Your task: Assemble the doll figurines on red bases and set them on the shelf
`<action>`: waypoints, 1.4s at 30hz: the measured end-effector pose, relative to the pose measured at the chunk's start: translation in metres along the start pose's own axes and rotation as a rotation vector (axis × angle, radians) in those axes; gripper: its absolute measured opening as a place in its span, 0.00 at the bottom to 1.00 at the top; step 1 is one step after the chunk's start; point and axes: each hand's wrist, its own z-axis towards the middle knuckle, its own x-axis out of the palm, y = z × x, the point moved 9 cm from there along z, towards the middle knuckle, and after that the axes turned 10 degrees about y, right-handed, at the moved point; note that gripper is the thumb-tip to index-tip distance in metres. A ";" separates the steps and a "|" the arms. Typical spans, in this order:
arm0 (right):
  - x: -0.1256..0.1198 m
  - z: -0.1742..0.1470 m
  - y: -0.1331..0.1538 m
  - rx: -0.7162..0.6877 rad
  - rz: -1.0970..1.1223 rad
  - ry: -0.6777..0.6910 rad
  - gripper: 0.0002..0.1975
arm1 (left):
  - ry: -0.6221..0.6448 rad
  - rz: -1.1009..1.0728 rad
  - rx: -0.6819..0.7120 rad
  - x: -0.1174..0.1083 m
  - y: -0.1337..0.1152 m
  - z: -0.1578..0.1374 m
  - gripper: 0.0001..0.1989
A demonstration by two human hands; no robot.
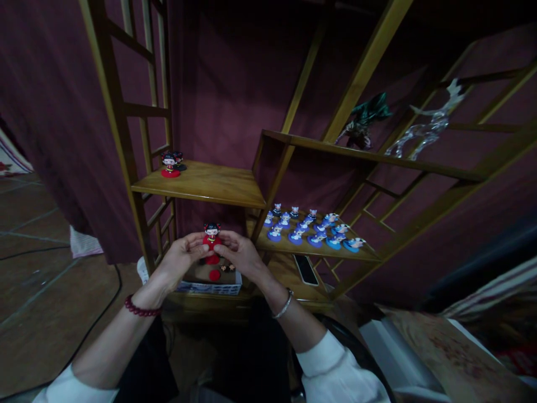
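Note:
A small figurine (pixel 212 231) with black hair and a red body is pinched between my two hands, upright, in front of the lower left compartment. My left hand (pixel 184 254) grips its left side, thumb on the red front. From the other side my right hand (pixel 242 254) closes on it the same way. Below the hands sits an open box (pixel 210 287) on the low shelf, holding a red round piece (pixel 215 275) and small dark pieces (pixel 227 268). Two similar figurines, the front one on a red base (pixel 170 165), stand on the upper left shelf.
Several blue and purple figurines (pixel 306 229) stand in rows on the middle shelf to the right. A phone (pixel 306 270) lies on the lower shelf. A clear deer ornament (pixel 432 126) and a green ornament (pixel 367 120) occupy the higher shelf. A cardboard box (pixel 457 352) is at lower right.

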 end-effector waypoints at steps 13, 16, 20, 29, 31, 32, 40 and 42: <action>0.003 0.007 0.038 -0.045 -0.077 0.064 0.16 | 0.072 0.053 0.038 0.009 -0.036 -0.006 0.20; 0.002 0.009 0.048 -0.054 -0.058 0.071 0.16 | 0.073 0.066 0.053 0.014 -0.047 -0.008 0.21; 0.001 0.012 0.062 -0.070 -0.049 0.070 0.16 | 0.083 0.103 0.092 0.018 -0.058 -0.009 0.21; -0.014 0.028 0.090 -0.131 -0.127 0.001 0.17 | 0.055 0.182 0.275 0.024 -0.088 -0.004 0.24; -0.018 0.032 0.095 -0.137 -0.154 -0.011 0.17 | 0.020 0.223 0.317 0.024 -0.096 -0.003 0.24; -0.020 0.034 0.097 -0.139 -0.160 -0.014 0.17 | -0.007 0.251 0.340 0.023 -0.101 -0.002 0.23; -0.024 0.045 0.120 -0.172 -0.178 -0.009 0.16 | -0.136 0.495 0.475 0.023 -0.131 -0.002 0.21; -0.025 0.047 0.127 -0.181 -0.189 -0.008 0.15 | -0.124 0.519 0.488 0.024 -0.135 0.001 0.22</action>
